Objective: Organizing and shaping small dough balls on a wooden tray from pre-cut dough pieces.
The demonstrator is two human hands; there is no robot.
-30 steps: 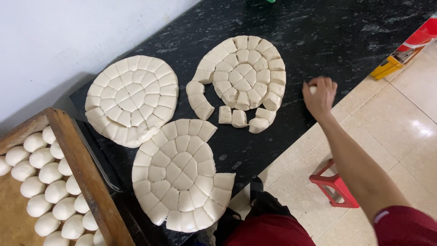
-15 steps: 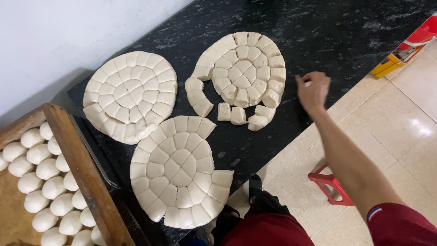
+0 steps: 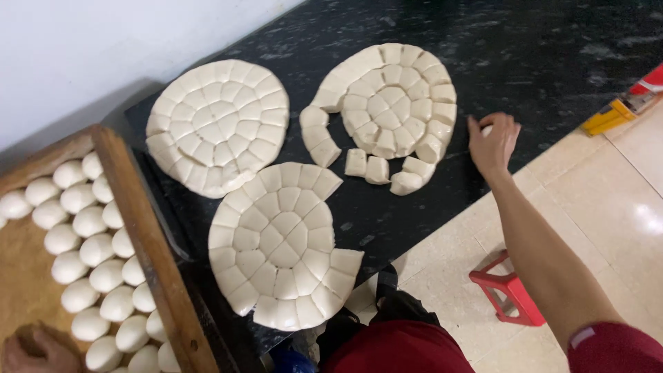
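Three flat round dough discs, each cut into several small pieces, lie on a black stone counter (image 3: 552,62). The far left disc (image 3: 217,124) and the near disc (image 3: 280,245) are nearly whole. The right disc (image 3: 394,103) has loose pieces (image 3: 376,169) broken off along its near edge. To the right of that disc, my right hand (image 3: 492,141) rests on the counter with its fingers curled over a small white dough piece (image 3: 487,129). My left hand (image 3: 38,349) shows only partly at the bottom left, on the wooden tray (image 3: 148,249) beside the dough balls.
The wooden tray holds several rows of round white dough balls (image 3: 90,255). A white wall runs behind the counter. On the tiled floor stand a red plastic stool (image 3: 507,297) and a red and yellow box (image 3: 625,103). My dark red clothing fills the bottom edge.
My right hand has stayed right of the broken disc, shifting only slightly over the small piece. My left hand has come into view on the tray at the bottom left.
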